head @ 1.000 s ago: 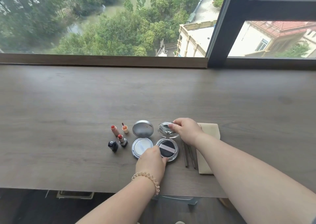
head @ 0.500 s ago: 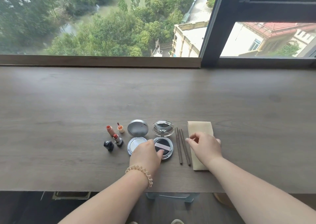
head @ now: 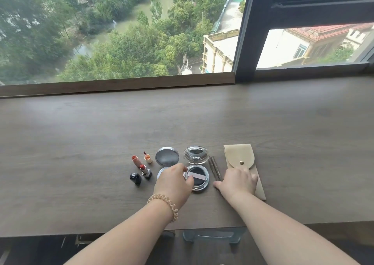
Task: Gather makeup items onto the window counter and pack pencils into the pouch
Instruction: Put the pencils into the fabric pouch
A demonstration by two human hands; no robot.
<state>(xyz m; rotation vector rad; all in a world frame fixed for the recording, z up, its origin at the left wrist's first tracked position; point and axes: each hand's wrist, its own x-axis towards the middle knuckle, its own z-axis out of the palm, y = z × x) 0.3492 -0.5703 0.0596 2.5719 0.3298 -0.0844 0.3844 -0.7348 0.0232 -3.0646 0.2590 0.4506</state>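
The desk [head: 81, 143] is a wide grey-brown wooden slab running under the window [head: 121, 32], its far edge meeting the sill. All the things sit in one row near the middle of the near edge. Largest of them is the beige pouch [head: 240, 155], lying flat with its snapped flap toward the far edge, at the right end of the row. The right hand [head: 237, 180] lies palm down on the pouch's near half, fingers spread and flat, its grip holding nothing. The left hand [head: 174, 181], with a coiled hair tie [head: 164, 204] at the wrist, rests over the near part of the silver compact [head: 167, 156], whose lid stands open toward the far edge; its fingers curl loosely, and whether they pinch anything I cannot tell. Just right of it is the clear compact [head: 197, 178], open, with a dark puff inside. Two brown pencils [head: 214, 167] lie side by side between the clear compact and the pouch, outside the pouch, their near ends beside the right hand. At the left end stand a black cap [head: 135, 178], an uncapped red lipstick [head: 146, 171], a peach tube [head: 136, 161] and a small applicator cap [head: 148, 157].
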